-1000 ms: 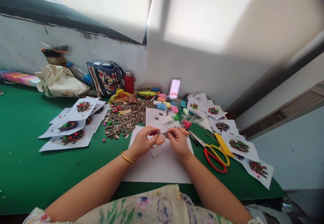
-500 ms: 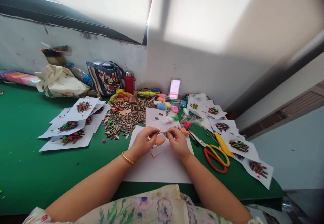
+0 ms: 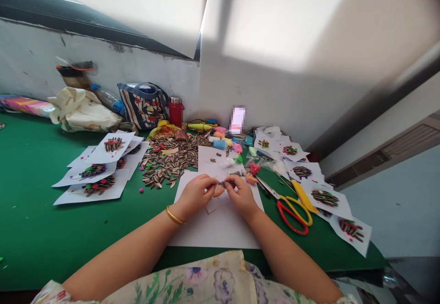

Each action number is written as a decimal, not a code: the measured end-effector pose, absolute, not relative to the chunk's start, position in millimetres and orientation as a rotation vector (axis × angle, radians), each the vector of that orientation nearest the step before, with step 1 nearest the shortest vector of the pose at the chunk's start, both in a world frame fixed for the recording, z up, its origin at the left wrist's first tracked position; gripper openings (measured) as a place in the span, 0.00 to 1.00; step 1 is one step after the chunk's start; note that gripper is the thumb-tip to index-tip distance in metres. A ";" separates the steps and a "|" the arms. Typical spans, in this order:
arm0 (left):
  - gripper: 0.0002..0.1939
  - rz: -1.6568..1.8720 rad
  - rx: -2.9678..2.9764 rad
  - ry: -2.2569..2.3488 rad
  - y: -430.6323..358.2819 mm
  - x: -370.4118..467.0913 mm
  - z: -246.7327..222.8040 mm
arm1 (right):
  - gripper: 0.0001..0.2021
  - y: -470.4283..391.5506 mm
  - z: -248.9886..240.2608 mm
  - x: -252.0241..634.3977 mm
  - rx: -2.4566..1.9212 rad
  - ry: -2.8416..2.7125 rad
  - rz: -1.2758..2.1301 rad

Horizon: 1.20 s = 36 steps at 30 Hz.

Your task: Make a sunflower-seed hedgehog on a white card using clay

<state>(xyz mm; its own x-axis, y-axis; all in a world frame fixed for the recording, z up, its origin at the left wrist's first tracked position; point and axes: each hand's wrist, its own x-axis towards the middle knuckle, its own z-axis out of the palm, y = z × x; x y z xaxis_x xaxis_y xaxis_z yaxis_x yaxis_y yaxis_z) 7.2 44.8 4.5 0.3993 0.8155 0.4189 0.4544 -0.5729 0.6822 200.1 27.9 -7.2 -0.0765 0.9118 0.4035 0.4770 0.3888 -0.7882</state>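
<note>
My left hand (image 3: 196,195) and my right hand (image 3: 242,196) meet above white paper (image 3: 216,235), fingertips pinched. Between them is a small dark grey piece, which my right fingers grip; what my left fingers pinch is too small to name. Under the fingertips lies a small card with an orange clay shape (image 3: 218,191), partly covered by my hands. Beyond is another white sheet (image 3: 203,155) with a few dark bits on it. A heap of striped sunflower seeds (image 3: 172,166) spreads to the left of that sheet.
Scissors (image 3: 292,212) with red and yellow handles lie right of my right hand. Seed-decorated cards (image 3: 103,189) are stacked at the left, others (image 3: 325,198) at the right. Clay lumps (image 3: 237,148), a red flask (image 3: 175,112) and bags (image 3: 146,107) stand or lie along the wall.
My hands have drawn slightly closer together and now cover more of the orange shape. The dark grey piece shows more plainly between my fingertips.
</note>
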 end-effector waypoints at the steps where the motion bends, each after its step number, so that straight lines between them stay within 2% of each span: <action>1: 0.09 1.032 2.179 1.094 45.4 7.7 3.9 | 0.06 28.3 -8.1 200.5 -1.231 -1.713 0.577; 6: 0.08 1.185 1.772 1.090 51.4 8.4 3.3 | 0.07 33.6 -12.8 205.3 -1.309 -1.600 0.519; 14: 0.17 1.168 1.228 0.940 54.1 9.3 12.2 | 0.09 51.7 -17.7 225.1 -1.502 -1.617 0.315; 23: 0.14 1.184 1.225 0.950 52.6 7.8 16.0 | 0.12 72.6 -25.8 242.0 -1.535 -1.892 -0.008; 28: 0.16 1.167 1.154 0.900 52.5 7.9 15.6 | 0.18 59.0 -15.6 234.9 -1.496 -1.834 -0.145; 32: 0.23 1.145 1.133 0.857 52.5 8.5 10.6 | 0.16 37.9 -2.0 217.5 -1.240 -1.929 -0.044; 36: 0.27 1.050 1.220 0.855 50.6 9.5 6.6 | 0.14 24.6 3.3 197.1 -1.094 -2.088 0.064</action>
